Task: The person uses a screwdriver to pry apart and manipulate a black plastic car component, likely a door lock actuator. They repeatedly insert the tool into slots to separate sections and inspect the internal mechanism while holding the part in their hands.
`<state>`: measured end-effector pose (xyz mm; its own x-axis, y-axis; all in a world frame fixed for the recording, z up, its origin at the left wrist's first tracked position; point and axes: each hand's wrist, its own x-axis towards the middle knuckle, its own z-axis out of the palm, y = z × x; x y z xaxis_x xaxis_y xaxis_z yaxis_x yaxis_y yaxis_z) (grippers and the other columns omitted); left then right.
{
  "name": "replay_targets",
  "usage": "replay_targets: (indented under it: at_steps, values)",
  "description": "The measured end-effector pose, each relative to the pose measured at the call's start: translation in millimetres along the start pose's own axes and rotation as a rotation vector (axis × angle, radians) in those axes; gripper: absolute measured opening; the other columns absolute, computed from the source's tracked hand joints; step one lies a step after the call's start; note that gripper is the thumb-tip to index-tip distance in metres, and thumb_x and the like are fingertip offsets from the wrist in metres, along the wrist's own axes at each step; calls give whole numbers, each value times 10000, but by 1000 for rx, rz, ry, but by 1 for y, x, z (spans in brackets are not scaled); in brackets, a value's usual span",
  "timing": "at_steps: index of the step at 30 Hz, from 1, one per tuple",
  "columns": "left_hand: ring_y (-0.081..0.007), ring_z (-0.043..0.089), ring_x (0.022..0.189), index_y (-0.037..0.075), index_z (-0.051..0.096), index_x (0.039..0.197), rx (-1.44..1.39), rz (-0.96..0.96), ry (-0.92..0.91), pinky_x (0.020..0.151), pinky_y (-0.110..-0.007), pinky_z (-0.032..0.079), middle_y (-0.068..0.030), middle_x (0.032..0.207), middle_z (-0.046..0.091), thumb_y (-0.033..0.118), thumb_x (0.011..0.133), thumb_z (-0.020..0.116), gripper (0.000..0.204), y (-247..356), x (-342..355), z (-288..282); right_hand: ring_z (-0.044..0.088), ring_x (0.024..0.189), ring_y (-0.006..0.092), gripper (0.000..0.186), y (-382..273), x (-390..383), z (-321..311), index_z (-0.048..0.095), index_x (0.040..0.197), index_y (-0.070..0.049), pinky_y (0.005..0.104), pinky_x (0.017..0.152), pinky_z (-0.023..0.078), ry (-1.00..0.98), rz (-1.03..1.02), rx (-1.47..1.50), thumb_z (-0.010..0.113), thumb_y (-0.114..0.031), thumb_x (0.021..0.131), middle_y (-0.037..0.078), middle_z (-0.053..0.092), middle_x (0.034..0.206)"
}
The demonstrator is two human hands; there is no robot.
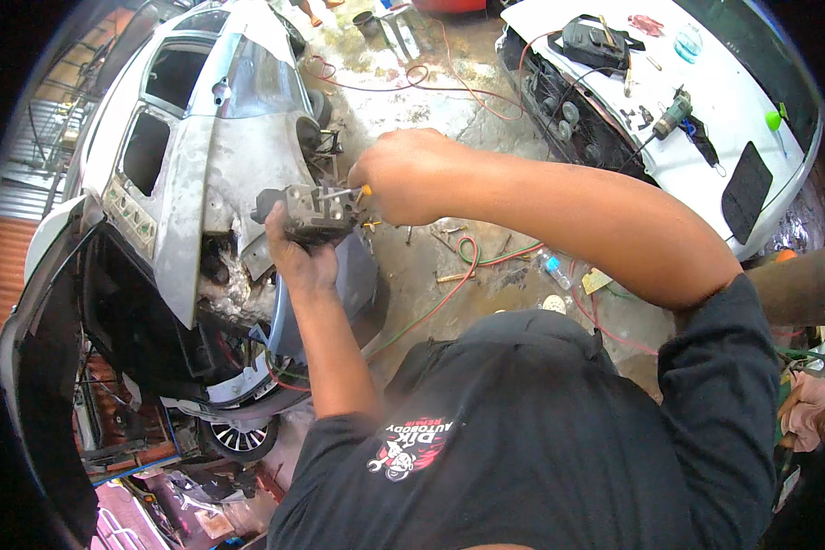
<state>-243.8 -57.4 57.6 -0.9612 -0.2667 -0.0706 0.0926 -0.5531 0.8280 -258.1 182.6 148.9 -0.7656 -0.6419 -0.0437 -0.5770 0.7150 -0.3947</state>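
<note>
My left hand (295,255) grips a small grey metal car part (307,209) from below, holding it up in front of me. My right hand (403,174) is closed around a screwdriver (344,193) with an orange handle, its metal shaft pointing left into the top of the part. Both hands meet just right of a stripped silver car body (202,147) with bare sanded panels. My black shirt fills the lower middle of the view.
A white car (706,119) at upper right carries a power tool (674,112), a black bag (596,41) and small items on its hood. Red and green hoses (458,275), a plastic bottle (554,270) and loose tools lie on the wet concrete floor. A wheel (238,438) sits lower left.
</note>
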Motion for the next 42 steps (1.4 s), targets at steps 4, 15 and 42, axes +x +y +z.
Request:
replay_targets:
  at_steps: [4,15,42]
  values:
    - [-315,680,1079,84,654,1236,33,12,19,910,-589,548,-96,1184,692,409,890,727,480,2,2,11,721,1103,368,439,5,12,7,755,1255,-159,489,955,575,12,-20,-32,645,-101,834,178,765,1117]
    - [-255,719,875,65,692,1030,61,244,8,807,-430,583,-74,978,731,280,862,707,273,-17,30,20,742,1016,399,260,-4,-13,12,750,1091,-36,512,882,586,-27,-51,8,630,-134,882,233,756,998]
    - [-208,718,839,93,701,986,-41,163,-17,790,-375,583,-39,928,735,289,874,724,227,-10,23,15,747,926,410,266,38,4,-27,740,1108,-76,537,813,595,243,-120,-219,616,-220,922,213,753,924]
